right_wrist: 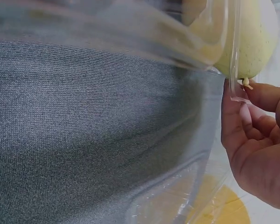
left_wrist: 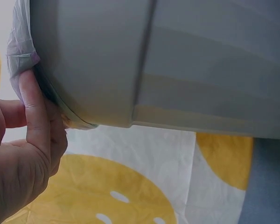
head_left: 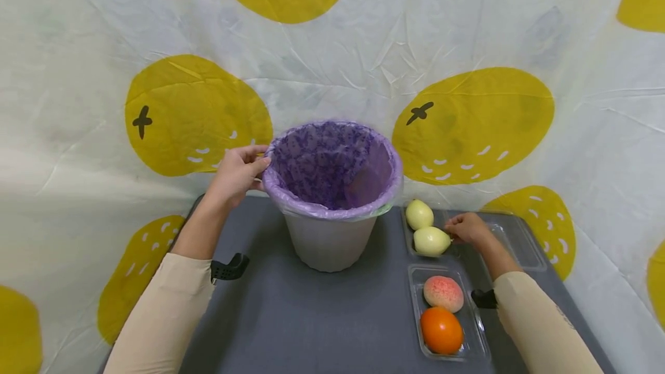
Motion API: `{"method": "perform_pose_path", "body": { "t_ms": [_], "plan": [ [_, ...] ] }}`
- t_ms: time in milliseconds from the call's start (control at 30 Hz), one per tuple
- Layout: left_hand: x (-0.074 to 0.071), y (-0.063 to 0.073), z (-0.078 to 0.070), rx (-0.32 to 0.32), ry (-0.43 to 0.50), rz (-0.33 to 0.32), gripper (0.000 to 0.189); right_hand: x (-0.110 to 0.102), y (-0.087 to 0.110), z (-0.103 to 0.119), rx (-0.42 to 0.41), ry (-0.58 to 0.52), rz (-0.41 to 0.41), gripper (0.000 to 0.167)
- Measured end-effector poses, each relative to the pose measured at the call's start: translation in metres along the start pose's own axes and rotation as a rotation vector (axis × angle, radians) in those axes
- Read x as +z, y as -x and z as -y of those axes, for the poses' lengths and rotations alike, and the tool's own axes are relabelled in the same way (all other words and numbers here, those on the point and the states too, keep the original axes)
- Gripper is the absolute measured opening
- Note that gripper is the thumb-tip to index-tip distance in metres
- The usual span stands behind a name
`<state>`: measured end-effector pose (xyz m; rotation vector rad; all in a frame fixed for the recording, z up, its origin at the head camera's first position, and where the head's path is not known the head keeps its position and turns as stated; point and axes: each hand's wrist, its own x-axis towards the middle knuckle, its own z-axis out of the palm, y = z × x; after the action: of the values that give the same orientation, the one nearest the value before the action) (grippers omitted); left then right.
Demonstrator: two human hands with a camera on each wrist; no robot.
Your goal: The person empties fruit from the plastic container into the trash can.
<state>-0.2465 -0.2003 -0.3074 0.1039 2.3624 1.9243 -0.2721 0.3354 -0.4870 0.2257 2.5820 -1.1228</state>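
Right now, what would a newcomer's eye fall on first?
Probably the bin lined with purple plastic, at centre, the left hand on its rim. To its right, the bright orange fruit beside a pinkish peach in a clear tray. Behind, big yellow prints mark a pale backdrop.

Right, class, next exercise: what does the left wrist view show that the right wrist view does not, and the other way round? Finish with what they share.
Only the left wrist view shows the left hand, the bin and the purplish liner folded over the bin's rim.

Only the right wrist view shows the right hand, the clear tray whose edge it pinches, the pale pear and part of another clear tray.

Both show the grey tabletop and the yellow-patterned cloth.
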Motion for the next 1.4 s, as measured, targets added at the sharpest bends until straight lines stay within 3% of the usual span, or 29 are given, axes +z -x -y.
{"method": "perform_pose_path", "body": {
  "t_ms": [433, 867, 1400],
  "plan": [
    [0.000, -0.001, 0.001, 0.005, 0.006, -0.009, 0.045, -0.002, -0.003, -0.008, 0.024, -0.188, 0.026, 0.034],
    [-0.001, 0.000, 0.001, 0.002, 0.005, -0.005, 0.047, -0.006, 0.003, -0.014, -0.014, -0.322, 0.015, 0.039],
    [-0.002, 0.000, 0.002, 0.006, 0.011, 0.006, 0.048, -0.027, 0.029, 0.007, -0.100, -0.389, 0.017, 0.042]
  ]
}}
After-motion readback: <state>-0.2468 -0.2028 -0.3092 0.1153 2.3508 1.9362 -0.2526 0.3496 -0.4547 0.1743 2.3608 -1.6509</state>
